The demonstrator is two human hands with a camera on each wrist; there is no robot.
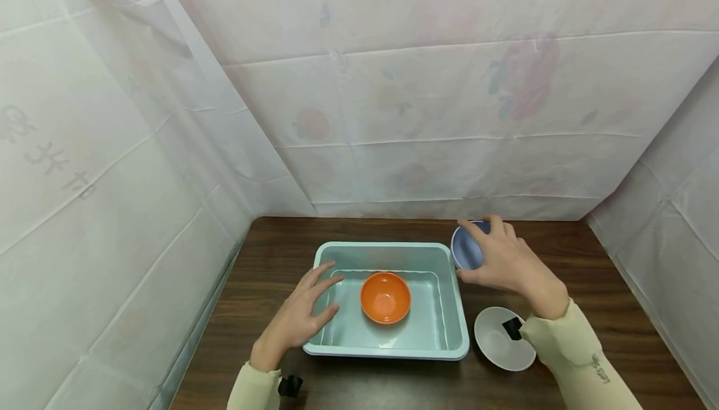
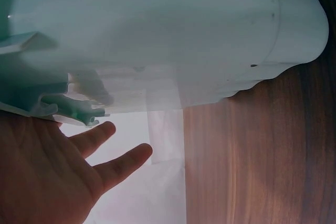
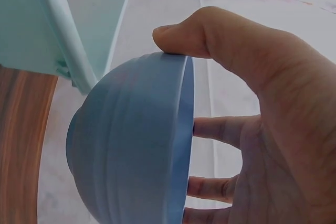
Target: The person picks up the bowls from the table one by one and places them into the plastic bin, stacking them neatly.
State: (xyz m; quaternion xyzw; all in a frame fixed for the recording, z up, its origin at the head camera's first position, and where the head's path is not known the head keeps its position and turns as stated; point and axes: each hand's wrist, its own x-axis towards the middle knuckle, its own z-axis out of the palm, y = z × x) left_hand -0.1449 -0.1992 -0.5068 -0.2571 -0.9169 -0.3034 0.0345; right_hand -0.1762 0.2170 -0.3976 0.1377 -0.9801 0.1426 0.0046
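My right hand grips a blue bowl by its rim, off the right side of a pale green plastic tub. In the right wrist view the bowl is tipped on its side, with the thumb on the rim and several fingers across its mouth side. An orange bowl stands upright inside the tub. At the tub's left side my left hand has its fingers spread over the rim, holding nothing. Whether those fingers touch the tub I cannot tell.
A white bowl sits on the dark wood table right of the tub, partly below the right sleeve and a black strap end. White printed sheets hang behind the table and at both sides.
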